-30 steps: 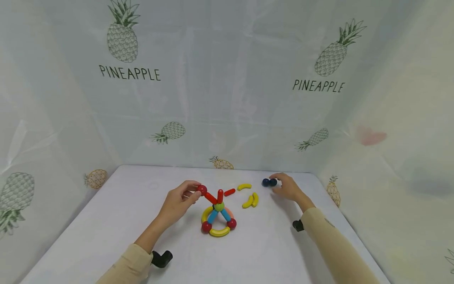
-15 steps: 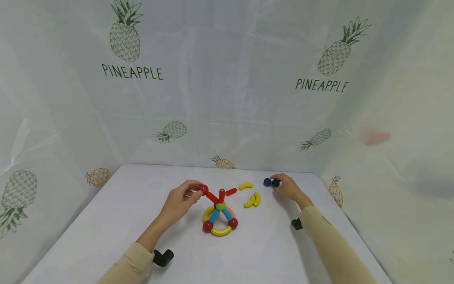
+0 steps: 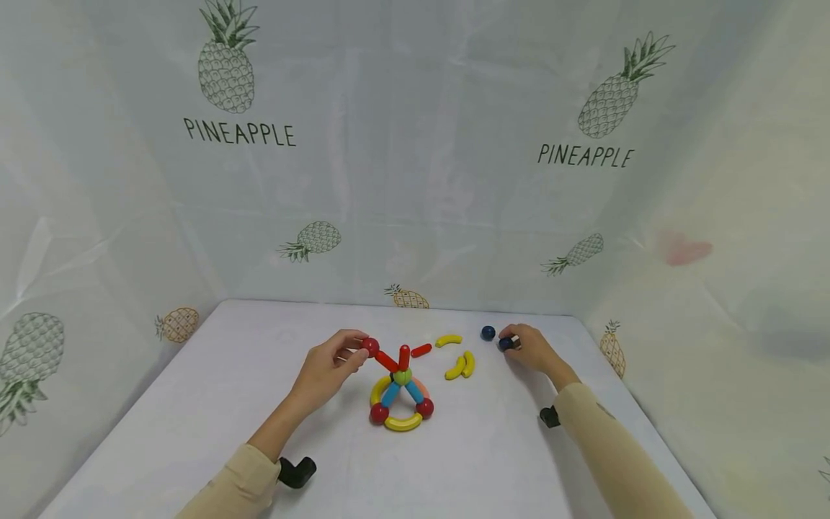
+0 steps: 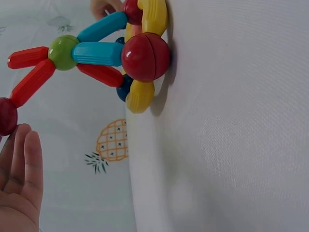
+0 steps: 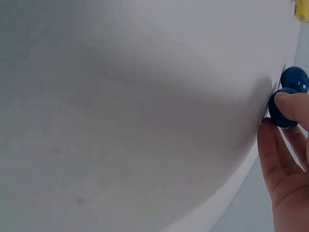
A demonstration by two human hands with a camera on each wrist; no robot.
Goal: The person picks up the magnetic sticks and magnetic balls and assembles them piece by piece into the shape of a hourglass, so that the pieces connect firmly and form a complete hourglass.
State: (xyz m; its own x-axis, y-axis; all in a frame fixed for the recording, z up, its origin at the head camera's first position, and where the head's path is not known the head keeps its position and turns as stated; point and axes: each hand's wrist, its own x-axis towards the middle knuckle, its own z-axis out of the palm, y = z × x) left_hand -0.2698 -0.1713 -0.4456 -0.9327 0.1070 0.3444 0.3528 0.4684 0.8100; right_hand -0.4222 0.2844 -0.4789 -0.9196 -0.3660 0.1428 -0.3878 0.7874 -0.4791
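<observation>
My left hand [image 3: 328,370] pinches a red ball [image 3: 370,347] at the upper end of a red rod [image 3: 386,361]. That rod joins a green ball [image 4: 63,52] on top of a structure of blue rods [image 4: 98,53], red balls [image 4: 146,57] and curved yellow pieces [image 3: 403,423] standing on the table. Another red rod [image 3: 405,357] sticks up from the green ball. At the right, my right hand [image 3: 533,348] grips a dark blue ball [image 5: 281,110] between thumb and fingers. A second dark blue ball [image 3: 488,332] lies just beyond, apart from it.
Loose curved yellow pieces [image 3: 448,340] and a loose red rod [image 3: 421,350] lie between the structure and my right hand. The white table [image 3: 227,404] ends at a pineapple-printed curtain [image 3: 415,158] behind and at both sides.
My right hand has drawn its dark blue ball towards me and slightly right, separating it from the other one. My left hand stays on the red ball.
</observation>
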